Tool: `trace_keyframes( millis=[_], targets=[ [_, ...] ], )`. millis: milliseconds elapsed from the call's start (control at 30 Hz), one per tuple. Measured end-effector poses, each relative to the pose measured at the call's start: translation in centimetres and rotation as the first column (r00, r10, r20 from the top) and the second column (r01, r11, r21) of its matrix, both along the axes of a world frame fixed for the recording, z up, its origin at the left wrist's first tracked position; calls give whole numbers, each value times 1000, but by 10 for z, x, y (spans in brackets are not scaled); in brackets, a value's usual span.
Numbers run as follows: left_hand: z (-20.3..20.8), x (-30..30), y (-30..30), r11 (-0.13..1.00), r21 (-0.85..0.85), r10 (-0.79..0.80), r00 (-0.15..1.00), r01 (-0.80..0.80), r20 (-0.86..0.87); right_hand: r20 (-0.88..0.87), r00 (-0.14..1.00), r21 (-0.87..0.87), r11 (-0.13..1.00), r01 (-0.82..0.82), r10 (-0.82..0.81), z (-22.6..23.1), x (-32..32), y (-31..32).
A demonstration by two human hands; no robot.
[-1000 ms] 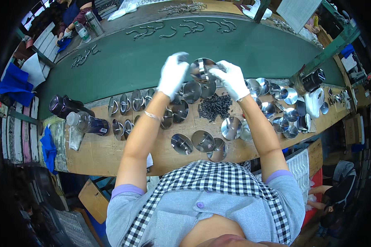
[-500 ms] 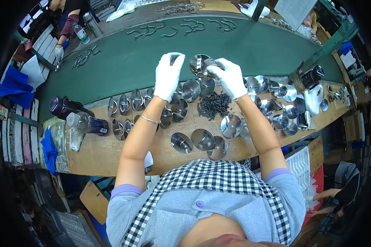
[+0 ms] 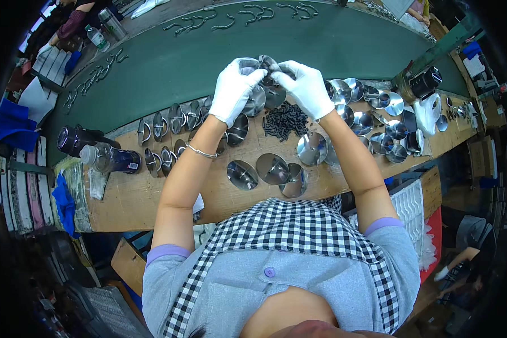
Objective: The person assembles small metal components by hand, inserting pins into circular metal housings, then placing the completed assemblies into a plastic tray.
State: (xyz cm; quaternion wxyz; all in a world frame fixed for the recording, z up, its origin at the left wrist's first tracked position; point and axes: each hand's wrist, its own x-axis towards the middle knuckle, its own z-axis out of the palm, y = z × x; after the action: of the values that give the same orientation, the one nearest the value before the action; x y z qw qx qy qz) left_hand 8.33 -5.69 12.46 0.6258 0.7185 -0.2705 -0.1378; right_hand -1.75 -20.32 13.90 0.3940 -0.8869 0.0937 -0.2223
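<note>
My left hand point(image 3: 235, 92), in a white glove, is closed with a shiny round metal disc point(image 3: 248, 66) showing at its fingers. My right hand point(image 3: 304, 89), gloved too, grips another polished metal piece, partly hidden by the fingers. The fingertips of both hands come together at a curved metal part point(image 3: 267, 63) held over the green belt. Exactly how these parts join cannot be made out. Below the hands, a heap of small black screw-like pieces point(image 3: 285, 120) lies on the wooden board point(image 3: 203, 191). Several polished discs point(image 3: 273, 168) with pins at their centres surround the heap.
Beyond the board runs a green belt point(image 3: 163, 67) carrying several curved metal rods point(image 3: 194, 23). At the left stand a clear bottle point(image 3: 110, 159) and a dark flask point(image 3: 81, 141). A black-topped flask point(image 3: 425, 83) stands right. Another person's arm point(image 3: 76, 21) shows far left.
My hands have come together, closing the gap between them, and the metal piece in the right hand now meets the left fingertips. The view has shifted, and the rods at the left sit lower.
</note>
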Motion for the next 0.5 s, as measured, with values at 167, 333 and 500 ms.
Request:
trace_keyframes(
  millis=[167, 333, 500],
  targets=[
    [8, -15, 0, 997, 11, 70, 996, -70, 54, -25, 1000, 31, 999, -10, 10, 16, 8, 1],
    [5, -23, 2, 974, 95, 152, 905, -206, 397, 14, 999, 18, 999, -44, 44, 21, 18, -1],
    [-2, -27, 4, 976, -90, 212, 798, -196, 564, -10, 997, 171, 983, -72, 75, 23, 14, 1]
  ],
)
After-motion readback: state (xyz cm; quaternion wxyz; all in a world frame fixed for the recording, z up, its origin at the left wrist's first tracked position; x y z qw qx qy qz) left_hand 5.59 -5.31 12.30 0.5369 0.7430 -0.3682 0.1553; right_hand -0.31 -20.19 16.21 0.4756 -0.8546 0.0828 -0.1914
